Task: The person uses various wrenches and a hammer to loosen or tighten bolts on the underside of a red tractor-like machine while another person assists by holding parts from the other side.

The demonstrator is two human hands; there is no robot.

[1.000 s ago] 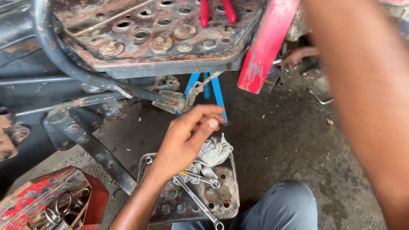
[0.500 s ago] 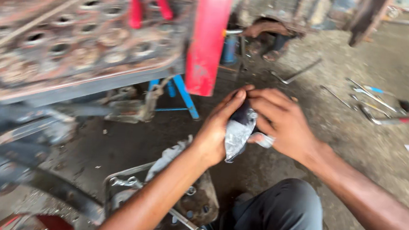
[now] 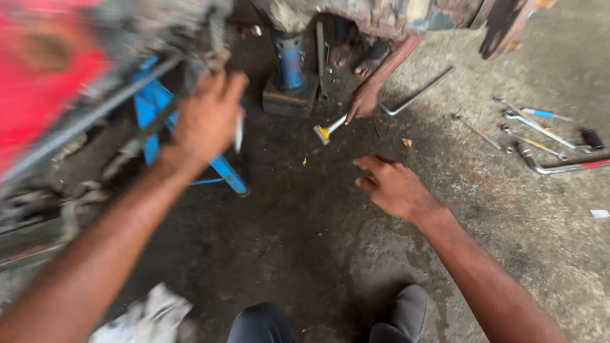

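Red machine body point(image 3: 16, 62) at frame's left, left hand point(image 3: 208, 117) against it.
Left hand curled on something small and blurred; right hand point(image 3: 391, 185) hovers loosely open, empty, mid-frame.

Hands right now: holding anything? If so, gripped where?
Left hand grips a small pale metallic object, too blurred to identify; only its lower end shows below the fingers. Right hand is empty, open above the floor.

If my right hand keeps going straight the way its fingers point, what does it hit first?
The right hand points up-left over bare floor. First in that line looks to be the yellow-tipped tool held by another person's hand, though depth is unclear.
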